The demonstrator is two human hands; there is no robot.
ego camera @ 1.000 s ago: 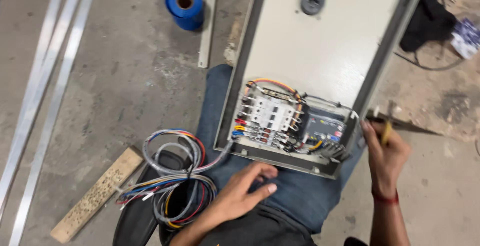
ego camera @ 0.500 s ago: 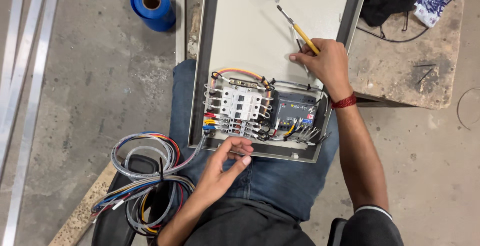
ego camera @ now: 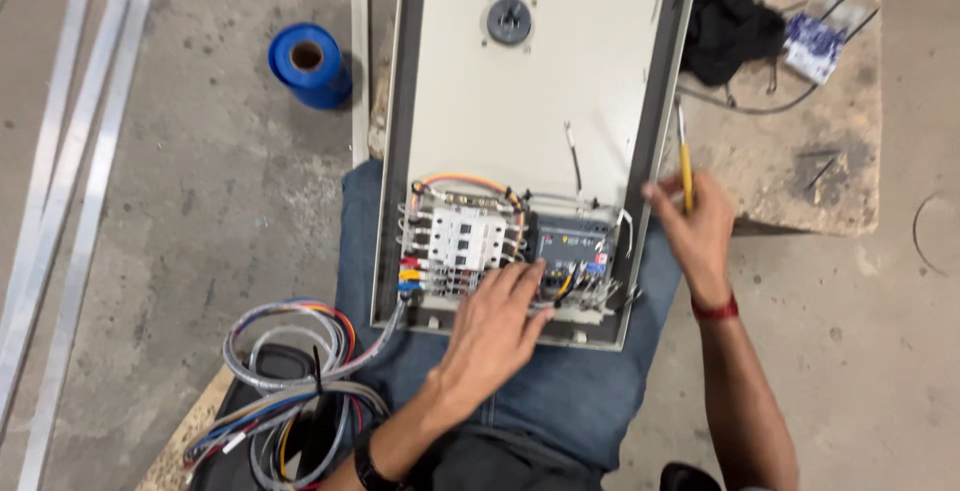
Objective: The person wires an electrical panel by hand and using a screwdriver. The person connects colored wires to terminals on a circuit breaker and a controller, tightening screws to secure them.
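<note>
A grey metal electrical enclosure [ego camera: 540,91] lies across my lap, its open side up. At its near end sit a white contactor block [ego camera: 465,236] and a dark module [ego camera: 572,246] with coloured wires. My left hand [ego camera: 495,321] rests with its fingers on the wiring below those parts and holds nothing. My right hand [ego camera: 695,226] is at the enclosure's right edge, shut on a yellow-handled screwdriver [ego camera: 685,166] whose tip points away from me.
A blue tape roll [ego camera: 308,64] stands on the concrete floor to the upper left. A coil of multicoloured cables [ego camera: 290,381] lies at the lower left. Metal rails [ego camera: 70,181] run along the left. A wooden board [ego camera: 810,151] at right holds a black cloth [ego camera: 735,21].
My right hand has moved with the screwdriver from over the panel's inside to its right edge. My left hand has moved up from the enclosure's lower lip onto the wiring.
</note>
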